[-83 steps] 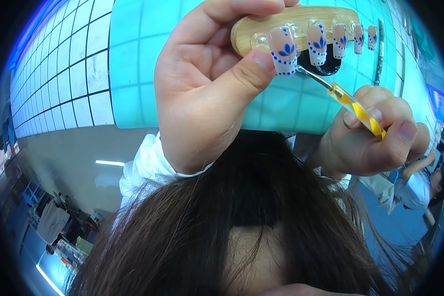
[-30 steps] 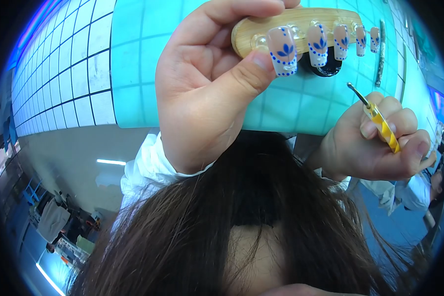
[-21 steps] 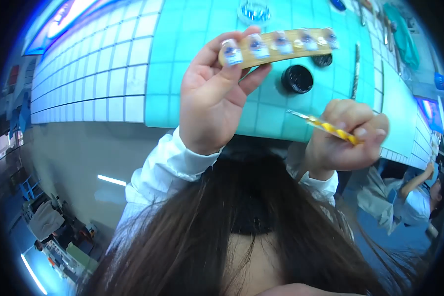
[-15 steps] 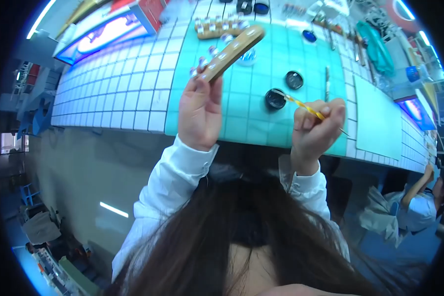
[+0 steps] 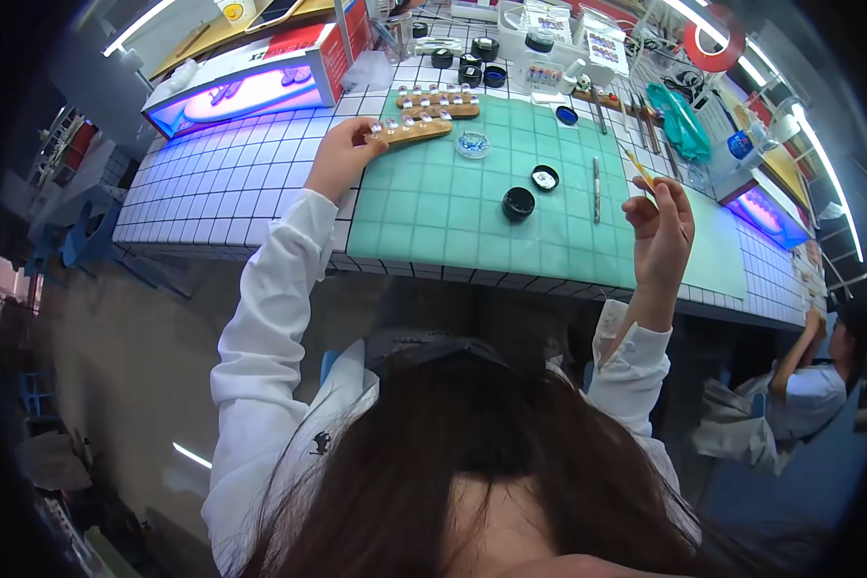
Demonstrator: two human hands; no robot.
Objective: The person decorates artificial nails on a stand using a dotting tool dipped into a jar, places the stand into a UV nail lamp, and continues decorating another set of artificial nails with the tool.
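Note:
My left hand (image 5: 345, 157) grips the near end of a wooden nail stand (image 5: 416, 131) that bears several decorated nail tips, low over the green mat (image 5: 433, 222). Just behind it lie more wooden stands (image 5: 438, 110) with nail tips. Raised over the mat's right part, my right hand (image 5: 661, 223) pinches a yellow dotting pen (image 5: 640, 169), tip pointing up and away. Between the hands are an open black jar (image 5: 517, 203), a black lid (image 5: 545, 178) with white stuff in it, and a clear dish (image 5: 472, 144) with blue bits. A thin silver pen (image 5: 596, 191) lies upright on the mat.
A lit nail lamp (image 5: 241, 87) stands at the back left, another (image 5: 767, 214) at the right. Black jars (image 5: 485, 48), a blue pot (image 5: 566, 116), brushes (image 5: 636, 116) and a teal cloth (image 5: 679, 120) line the back. A person (image 5: 809, 395) sits at the far right.
The view has widened over the table. My left hand has carried the nail stand away and left, down beside the other stands. The pen has moved from the nail tips to the right.

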